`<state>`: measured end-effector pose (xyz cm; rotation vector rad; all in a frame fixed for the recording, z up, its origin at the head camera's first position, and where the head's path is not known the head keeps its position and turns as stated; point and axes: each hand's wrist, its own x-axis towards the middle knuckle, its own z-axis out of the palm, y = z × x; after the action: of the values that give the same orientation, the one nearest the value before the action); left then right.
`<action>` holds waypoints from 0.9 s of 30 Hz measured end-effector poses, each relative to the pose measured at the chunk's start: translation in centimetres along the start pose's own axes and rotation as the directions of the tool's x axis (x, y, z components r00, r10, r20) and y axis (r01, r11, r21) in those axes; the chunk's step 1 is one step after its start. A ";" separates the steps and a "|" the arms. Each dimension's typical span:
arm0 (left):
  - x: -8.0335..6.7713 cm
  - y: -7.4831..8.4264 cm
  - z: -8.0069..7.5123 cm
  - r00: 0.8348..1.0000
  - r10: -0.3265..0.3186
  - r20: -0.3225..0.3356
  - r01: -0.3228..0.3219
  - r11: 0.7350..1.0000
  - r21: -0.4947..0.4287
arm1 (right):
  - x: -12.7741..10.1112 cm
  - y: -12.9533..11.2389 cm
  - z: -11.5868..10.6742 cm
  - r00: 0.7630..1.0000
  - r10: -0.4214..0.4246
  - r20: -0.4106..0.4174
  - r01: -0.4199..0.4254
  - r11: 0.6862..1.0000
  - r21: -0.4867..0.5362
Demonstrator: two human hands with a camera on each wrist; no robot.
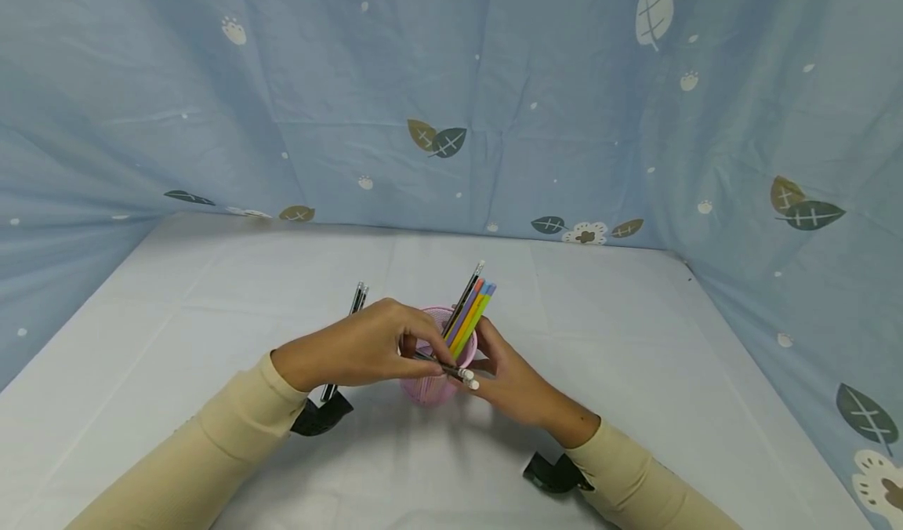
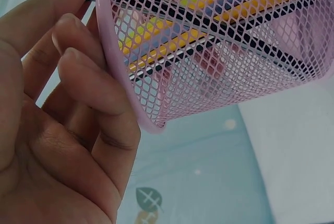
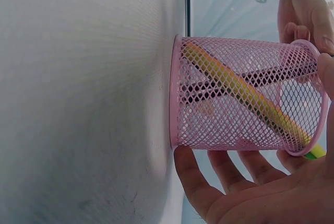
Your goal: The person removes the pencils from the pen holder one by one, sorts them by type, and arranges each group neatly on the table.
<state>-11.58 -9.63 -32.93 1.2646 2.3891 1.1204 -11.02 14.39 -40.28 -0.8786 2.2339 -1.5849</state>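
Note:
A pink mesh pencil cup (image 1: 426,390) stands upright on the table, colored pencils (image 1: 471,322) and a dark pencil (image 1: 463,299) leaning in it toward the back right. My right hand (image 1: 518,381) holds the cup's right side, its fingers spread along the mesh (image 3: 235,125) in the right wrist view. At the rim, my left hand (image 1: 384,346) pinches two dark pencils (image 1: 457,371) with white erasers between thumb and forefinger. In the left wrist view their shafts slant down inside the mesh, and the other left fingers (image 2: 88,83) lie curled beside the rim.
More dark pencils (image 1: 358,298) lie on the white table (image 1: 233,303) left of the cup, partly hidden under my left hand. Black wrist mounts (image 1: 553,473) hang below both sleeves. A blue leaf-patterned curtain (image 1: 550,107) closes off the back and sides.

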 end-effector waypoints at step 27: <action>-0.2 0.4 -0.7 0.995 -0.001 -0.104 0.011 0.995 0.094 | 0.2 0.0 0.1 1.000 0.021 -0.016 -0.022 0.999 -0.033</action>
<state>-11.58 -9.97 -32.16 1.2560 2.5481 1.1089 -11.10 14.17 -40.28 -0.8508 2.2794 -1.5548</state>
